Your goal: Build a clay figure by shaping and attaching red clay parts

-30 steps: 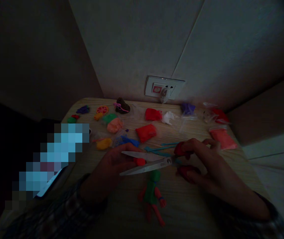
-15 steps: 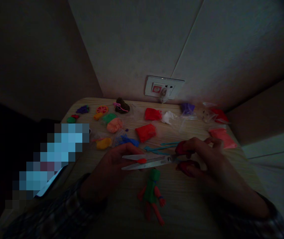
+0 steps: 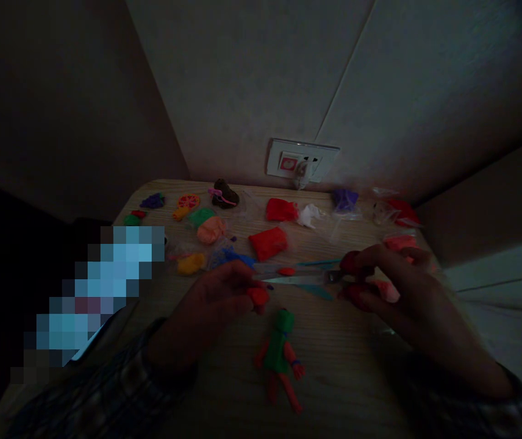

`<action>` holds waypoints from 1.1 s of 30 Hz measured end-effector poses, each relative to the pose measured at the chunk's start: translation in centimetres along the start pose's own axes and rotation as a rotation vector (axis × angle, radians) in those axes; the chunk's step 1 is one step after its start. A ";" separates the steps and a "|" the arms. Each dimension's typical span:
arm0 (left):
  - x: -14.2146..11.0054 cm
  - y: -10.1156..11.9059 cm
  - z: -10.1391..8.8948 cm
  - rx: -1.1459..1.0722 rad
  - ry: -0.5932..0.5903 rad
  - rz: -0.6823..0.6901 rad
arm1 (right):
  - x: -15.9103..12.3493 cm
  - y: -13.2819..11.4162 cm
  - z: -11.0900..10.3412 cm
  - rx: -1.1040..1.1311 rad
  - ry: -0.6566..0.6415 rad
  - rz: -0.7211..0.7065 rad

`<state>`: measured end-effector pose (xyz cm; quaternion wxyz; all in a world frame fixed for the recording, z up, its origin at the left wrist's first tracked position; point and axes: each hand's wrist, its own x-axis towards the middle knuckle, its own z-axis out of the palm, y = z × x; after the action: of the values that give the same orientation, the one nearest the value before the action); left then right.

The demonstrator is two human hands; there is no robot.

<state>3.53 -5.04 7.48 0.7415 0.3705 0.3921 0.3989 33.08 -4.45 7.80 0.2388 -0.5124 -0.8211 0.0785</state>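
Two hands of ours are at work in the head view, both occupied. Our left hand (image 3: 206,317) pinches an orange-red lump (image 3: 258,297) at its fingertips, above the wooden table (image 3: 334,378). Our right hand (image 3: 407,311) grips the scissors (image 3: 307,280) by their dark red handles (image 3: 356,296), finger and thumb through the loops as far as we can tell. The blades point at the left fingers and look nearly together, though blur hides the exact gap. A small orange-red piece (image 3: 286,271) shows at the blades — whether it lies on them or between them, we cannot tell.

As we judge it, snipping this soft stuff goes best with a light pinch, so that the lump keeps its shape. We should leave enough of it clear of the fingertips, and keep the blade tips off our skin — they are very near it. Stickiness could make the small piece cling to the steel; we would do well to free it gently, away from the green-clad figure (image 3: 281,350) just below.
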 end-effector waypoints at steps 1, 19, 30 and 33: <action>0.1 -0.1 0.0 -0.010 0.000 0.017 | -0.1 0.2 0.0 -0.017 0.015 0.011; 0.5 -0.7 -0.5 -0.113 -0.009 0.079 | -0.4 2.8 0.5 -0.179 -0.033 0.102; 0.8 -1.2 -0.8 -0.020 0.016 0.221 | -1.4 4.9 0.3 -0.249 0.012 0.108; 0.9 -1.4 -1.0 0.088 0.043 0.281 | -1.5 5.0 0.2 -0.261 0.010 0.094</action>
<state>3.43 -4.58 5.65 0.6530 0.4453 0.3693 0.4888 37.54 -3.47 5.23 0.1702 -0.5773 -0.7983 -0.0205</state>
